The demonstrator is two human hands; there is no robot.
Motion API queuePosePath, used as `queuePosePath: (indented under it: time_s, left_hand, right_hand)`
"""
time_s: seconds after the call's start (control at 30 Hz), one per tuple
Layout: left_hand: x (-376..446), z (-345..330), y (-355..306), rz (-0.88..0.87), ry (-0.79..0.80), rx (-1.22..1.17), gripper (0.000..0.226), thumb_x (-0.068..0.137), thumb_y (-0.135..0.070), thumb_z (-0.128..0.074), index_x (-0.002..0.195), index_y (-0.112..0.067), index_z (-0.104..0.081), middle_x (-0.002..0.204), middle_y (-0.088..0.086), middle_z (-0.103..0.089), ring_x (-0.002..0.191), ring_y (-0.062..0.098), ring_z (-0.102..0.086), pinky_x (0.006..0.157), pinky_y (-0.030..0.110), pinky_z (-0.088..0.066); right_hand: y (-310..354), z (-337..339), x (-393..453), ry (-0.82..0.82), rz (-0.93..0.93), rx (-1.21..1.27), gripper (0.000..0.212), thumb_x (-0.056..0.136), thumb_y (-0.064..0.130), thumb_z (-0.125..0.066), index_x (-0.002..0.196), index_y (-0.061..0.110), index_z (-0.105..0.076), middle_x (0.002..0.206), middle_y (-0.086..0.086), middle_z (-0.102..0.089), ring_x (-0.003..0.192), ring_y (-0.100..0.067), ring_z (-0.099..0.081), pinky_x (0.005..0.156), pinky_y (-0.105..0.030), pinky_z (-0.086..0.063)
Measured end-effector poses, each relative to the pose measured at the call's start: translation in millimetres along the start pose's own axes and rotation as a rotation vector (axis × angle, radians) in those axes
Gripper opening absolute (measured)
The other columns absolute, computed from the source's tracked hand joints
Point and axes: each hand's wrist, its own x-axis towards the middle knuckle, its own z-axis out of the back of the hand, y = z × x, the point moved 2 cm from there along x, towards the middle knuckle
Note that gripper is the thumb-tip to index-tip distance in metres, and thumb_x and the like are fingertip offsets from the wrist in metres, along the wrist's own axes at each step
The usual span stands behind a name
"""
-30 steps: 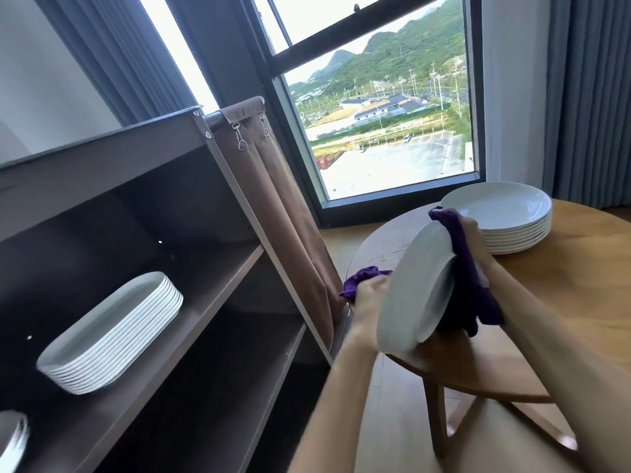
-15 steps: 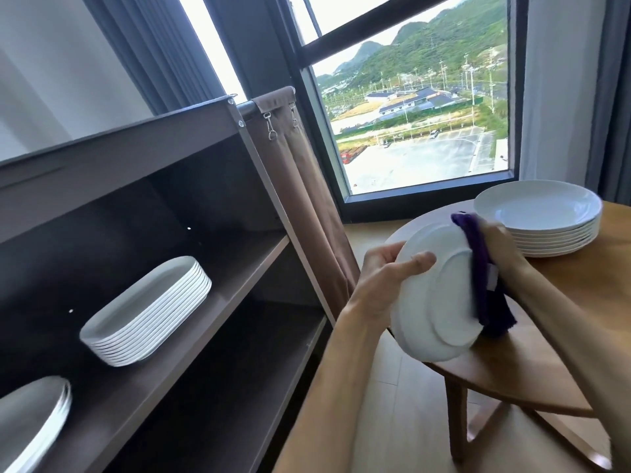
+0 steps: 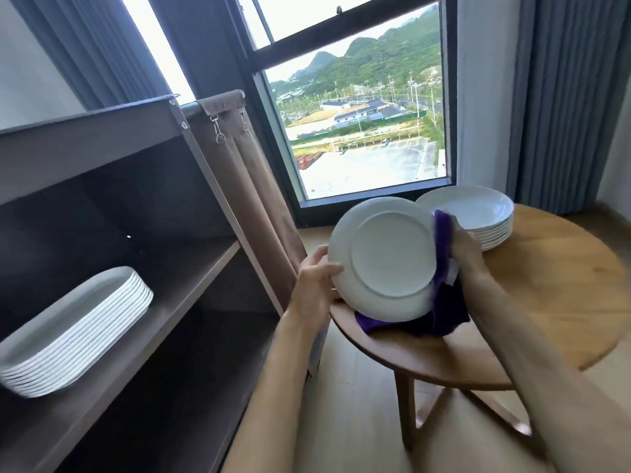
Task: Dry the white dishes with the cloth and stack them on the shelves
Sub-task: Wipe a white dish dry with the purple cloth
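Observation:
A round white plate (image 3: 386, 257) is held upright over the table's left edge, its underside facing me. My left hand (image 3: 316, 283) grips its left rim. My right hand (image 3: 466, 249) holds a purple cloth (image 3: 444, 302) against the plate's right rim; the cloth hangs down behind and below the plate. A stack of round white plates (image 3: 478, 216) sits on the round wooden table (image 3: 546, 302). Several oval white dishes (image 3: 78, 332) are stacked on the middle shelf of the dark shelf unit (image 3: 191, 288).
A brown fabric panel (image 3: 252, 199) hangs at the shelf unit's right side, between it and the table. A large window (image 3: 358, 131) and grey curtains (image 3: 573, 97) stand behind. The lower shelf (image 3: 164, 397) is dark. Wooden floor lies beneath the table.
The plate has turned so its underside now faces me. My left hand shifted to the lower left rim, and the cloth now hangs below the plate. The view swung right.

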Motion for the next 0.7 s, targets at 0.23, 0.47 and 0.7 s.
queuePosePath:
  time_s: [0.23,0.47,0.7]
  left_hand:
    - [15.4,-0.8,-27.3,0.124,0.245,0.362,0.041,0.089,-0.042,-0.067,0.106,-0.005,-0.072,0.096,0.014,-0.075,0.082,0.025,-0.07,0.075,0.036,-0.057]
    - [14.2,-14.2,-16.1,-0.067,0.159,0.298,0.048,0.081,-0.035,-0.082,0.111,0.002,-0.073,0.1,0.019,-0.074,0.085,0.032,-0.071,0.074,0.04,-0.06]
    - [4.1,-42.0,23.5,-0.09,-0.135,-0.18,0.028,0.089,-0.027,-0.075,0.109,-0.009,-0.075,0.1,0.013,-0.076,0.086,0.029,-0.072,0.07,0.041,-0.063]
  right_hand:
    - [42.1,-35.0,-30.0,0.572,0.479,-0.579,0.053,0.098,0.046,-0.061,0.049,0.022,-0.064,0.042,0.007,-0.051,0.038,-0.003,-0.043,0.042,-0.011,-0.034]
    - [41.4,-30.5,-17.0,0.247,0.518,-0.444,0.059,0.099,0.042,-0.056,0.046,0.022,-0.044,0.04,0.011,-0.041,0.039,-0.005,-0.036,0.047,-0.021,-0.03]
    - [34.5,-17.3,-2.7,-0.035,0.254,-0.394,0.058,0.093,0.062,-0.033,0.059,0.017,-0.042,0.062,0.001,-0.052,0.06,-0.019,-0.045,0.06,-0.039,-0.031]
